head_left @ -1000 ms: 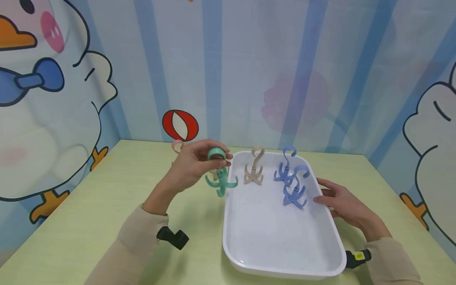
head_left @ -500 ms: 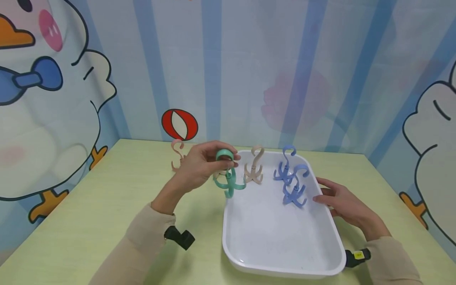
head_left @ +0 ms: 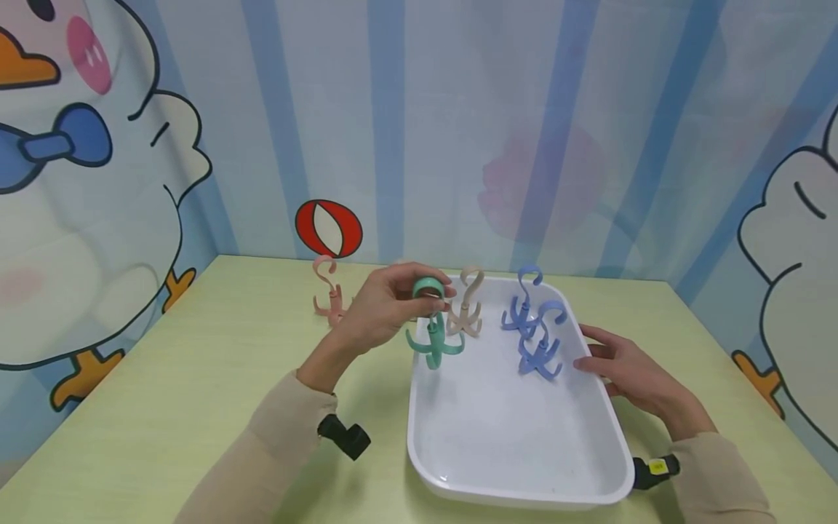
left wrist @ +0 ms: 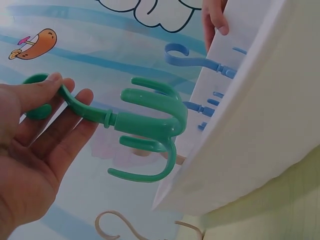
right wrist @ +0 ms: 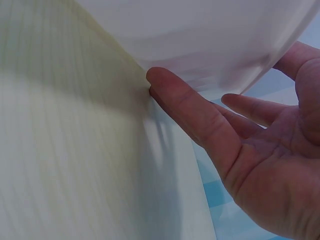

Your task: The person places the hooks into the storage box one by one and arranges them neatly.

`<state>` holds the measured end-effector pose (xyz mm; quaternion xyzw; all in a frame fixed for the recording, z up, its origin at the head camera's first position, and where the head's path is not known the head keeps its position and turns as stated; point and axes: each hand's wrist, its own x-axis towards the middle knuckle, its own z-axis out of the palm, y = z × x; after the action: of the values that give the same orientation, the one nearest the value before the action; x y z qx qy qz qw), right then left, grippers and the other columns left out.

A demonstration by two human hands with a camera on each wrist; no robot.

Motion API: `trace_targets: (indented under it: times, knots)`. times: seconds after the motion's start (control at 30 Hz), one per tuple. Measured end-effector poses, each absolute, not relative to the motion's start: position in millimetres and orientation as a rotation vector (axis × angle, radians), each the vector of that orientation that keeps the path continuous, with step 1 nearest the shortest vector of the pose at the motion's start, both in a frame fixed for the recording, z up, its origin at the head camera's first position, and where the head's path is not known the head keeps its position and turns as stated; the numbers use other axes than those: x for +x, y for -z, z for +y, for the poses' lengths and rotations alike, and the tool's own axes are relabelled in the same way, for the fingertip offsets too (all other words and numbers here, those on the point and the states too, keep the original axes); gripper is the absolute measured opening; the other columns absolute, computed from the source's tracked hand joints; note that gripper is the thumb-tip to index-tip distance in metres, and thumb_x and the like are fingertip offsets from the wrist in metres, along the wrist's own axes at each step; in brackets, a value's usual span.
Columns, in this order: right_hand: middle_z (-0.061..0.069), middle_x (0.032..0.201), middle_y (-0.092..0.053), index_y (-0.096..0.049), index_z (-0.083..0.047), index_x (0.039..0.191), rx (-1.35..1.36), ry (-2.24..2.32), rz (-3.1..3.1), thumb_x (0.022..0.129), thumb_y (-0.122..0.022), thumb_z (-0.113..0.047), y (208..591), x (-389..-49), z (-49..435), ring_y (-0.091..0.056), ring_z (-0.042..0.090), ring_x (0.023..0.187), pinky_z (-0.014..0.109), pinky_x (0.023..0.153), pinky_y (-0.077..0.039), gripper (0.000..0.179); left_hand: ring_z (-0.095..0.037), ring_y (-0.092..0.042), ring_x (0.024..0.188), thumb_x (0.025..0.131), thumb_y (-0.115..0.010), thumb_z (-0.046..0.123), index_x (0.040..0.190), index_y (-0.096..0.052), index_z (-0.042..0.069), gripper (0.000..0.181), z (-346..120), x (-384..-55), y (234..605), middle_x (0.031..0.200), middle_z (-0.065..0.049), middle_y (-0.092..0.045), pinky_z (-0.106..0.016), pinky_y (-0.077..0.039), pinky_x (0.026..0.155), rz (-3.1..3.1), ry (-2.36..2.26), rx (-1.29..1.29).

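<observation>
My left hand [head_left: 393, 306] pinches a green four-pronged hanging hook [head_left: 435, 340] by its curved top. The prongs hang downward over the left rim of a white tray [head_left: 497, 444]. Thumb over the right rim, my right hand [head_left: 631, 375] holds the tray, its fingers [right wrist: 195, 110] against the outer side. Inside the tray's far end stand a beige hook [head_left: 465, 320] and two blue hooks, one farther back [head_left: 519, 320] and one nearer [head_left: 540, 358].
A pink hook [head_left: 334, 311] stands on the pale green table [head_left: 262, 364], left of the tray. Low in the left wrist view, another beige hook [left wrist: 112, 215] shows outside the tray. A cartoon-printed curtain [head_left: 445, 131] hangs behind the table.
My left hand has carried the green hook rightward, from beside the tray to over its left rim. The pink hook has come into fuller view. My right hand stays at the tray.
</observation>
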<state>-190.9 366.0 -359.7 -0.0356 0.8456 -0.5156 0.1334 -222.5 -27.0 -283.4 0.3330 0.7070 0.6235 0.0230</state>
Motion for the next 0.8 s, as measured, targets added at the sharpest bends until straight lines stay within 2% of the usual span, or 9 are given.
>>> trace_targets:
  times: [0.6,0.8]
  knots:
    - [0.036,0.163,-0.035,-0.011,-0.007,0.170,-0.094,1.495,2.453,0.105,-0.065,-0.025,360,-192,366,-0.071,0.035,0.121,0.048,0.088,-0.065,0.087,-0.025,-0.076,0.109,0.098,-0.069,-0.003,0.127,-0.072,0.003,0.030,-12,-229,292,0.122,-0.018,-0.075,-0.038,-0.062,0.098,2.233,-1.890,0.949]
    - [0.037,0.162,-0.035,-0.012,-0.005,0.170,-0.109,1.499,2.446,0.105,-0.064,-0.024,359,-192,367,-0.071,0.034,0.121,0.048,0.088,-0.065,0.085,-0.023,-0.077,0.106,0.098,-0.069,-0.002,0.126,-0.072,0.000,0.028,-9,-231,296,0.121,-0.022,-0.074,-0.039,-0.063,0.096,2.215,-1.893,0.969]
